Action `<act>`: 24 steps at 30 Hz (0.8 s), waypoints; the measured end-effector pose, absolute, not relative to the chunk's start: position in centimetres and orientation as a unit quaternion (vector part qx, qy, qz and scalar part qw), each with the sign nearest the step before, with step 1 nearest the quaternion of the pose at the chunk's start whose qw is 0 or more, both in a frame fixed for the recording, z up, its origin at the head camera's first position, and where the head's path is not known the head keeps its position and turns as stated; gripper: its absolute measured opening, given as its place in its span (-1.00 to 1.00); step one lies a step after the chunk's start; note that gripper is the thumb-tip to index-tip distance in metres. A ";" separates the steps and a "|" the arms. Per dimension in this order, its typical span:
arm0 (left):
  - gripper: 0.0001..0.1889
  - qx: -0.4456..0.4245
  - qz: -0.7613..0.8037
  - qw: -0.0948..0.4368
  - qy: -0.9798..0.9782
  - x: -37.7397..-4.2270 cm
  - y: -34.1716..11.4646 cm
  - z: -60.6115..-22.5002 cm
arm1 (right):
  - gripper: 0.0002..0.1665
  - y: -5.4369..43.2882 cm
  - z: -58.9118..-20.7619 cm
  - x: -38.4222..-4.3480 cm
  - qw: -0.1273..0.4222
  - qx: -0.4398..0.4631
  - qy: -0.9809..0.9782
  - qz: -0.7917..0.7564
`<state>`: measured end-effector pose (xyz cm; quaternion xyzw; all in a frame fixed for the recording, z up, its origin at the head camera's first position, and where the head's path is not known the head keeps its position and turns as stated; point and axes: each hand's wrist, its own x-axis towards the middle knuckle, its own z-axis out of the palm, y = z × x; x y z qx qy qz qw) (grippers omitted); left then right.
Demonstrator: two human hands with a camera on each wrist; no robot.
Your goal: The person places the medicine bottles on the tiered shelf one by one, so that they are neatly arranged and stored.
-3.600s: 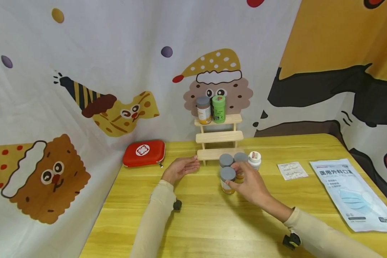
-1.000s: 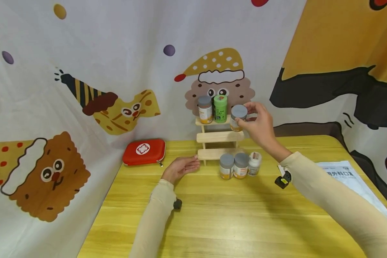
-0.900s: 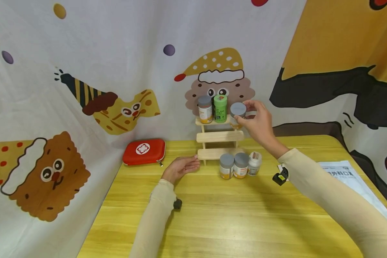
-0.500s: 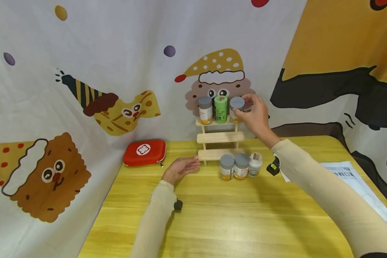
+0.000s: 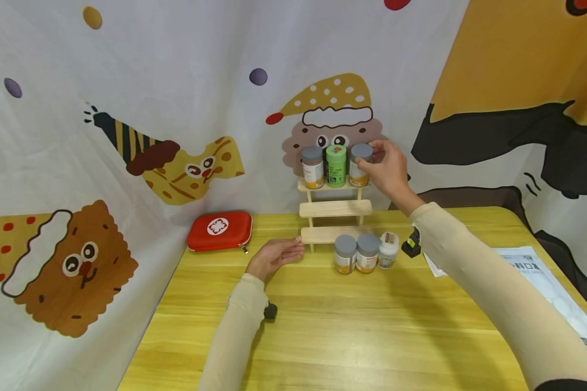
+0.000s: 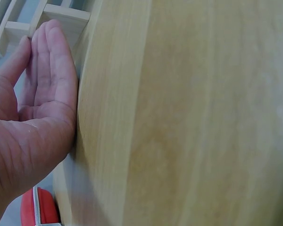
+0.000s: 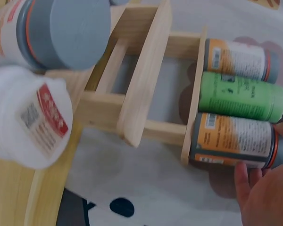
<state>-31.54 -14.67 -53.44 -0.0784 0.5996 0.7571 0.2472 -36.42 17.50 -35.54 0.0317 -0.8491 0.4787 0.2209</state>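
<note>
My right hand (image 5: 390, 167) holds a grey-capped pill bottle (image 5: 359, 168) by its upper part, at the right end of the top step of a small wooden stair rack (image 5: 335, 208). In the right wrist view that bottle (image 7: 236, 136) has its base at the step, beside a green bottle (image 7: 240, 96). Another grey-capped bottle (image 5: 313, 168) stands at that step's left end. My left hand (image 5: 275, 256) has its fingers straight, its fingertips right at the left end of the lowest step. The left wrist view shows that hand (image 6: 47, 94) palm sideways beside the rack (image 6: 66, 14).
In front of the rack's right side stand two grey-capped bottles (image 5: 345, 254) and a white bottle (image 5: 387, 251). A red zip case (image 5: 219, 232) lies to the left. A face-mask packet (image 5: 550, 293) and a paper packet (image 5: 434, 266) lie right, partly under my right sleeve.
My right hand has taken a grey-capped bottle from the table group and carried it up and back to the top step, right of the green one. My left hand has stayed by the rack.
</note>
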 end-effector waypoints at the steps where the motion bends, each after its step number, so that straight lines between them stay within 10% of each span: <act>1: -0.72 -0.077 0.756 0.247 0.601 -31.6 -14.7 -53.4 | -0.38 17.5 -35.5 -36.6 0.221 0.031 -0.849 0.479; 24: -0.75 -0.074 0.752 0.246 0.607 -31.3 -14.6 -53.3 | -0.35 17.1 -35.5 -37.1 0.217 0.015 -0.867 0.448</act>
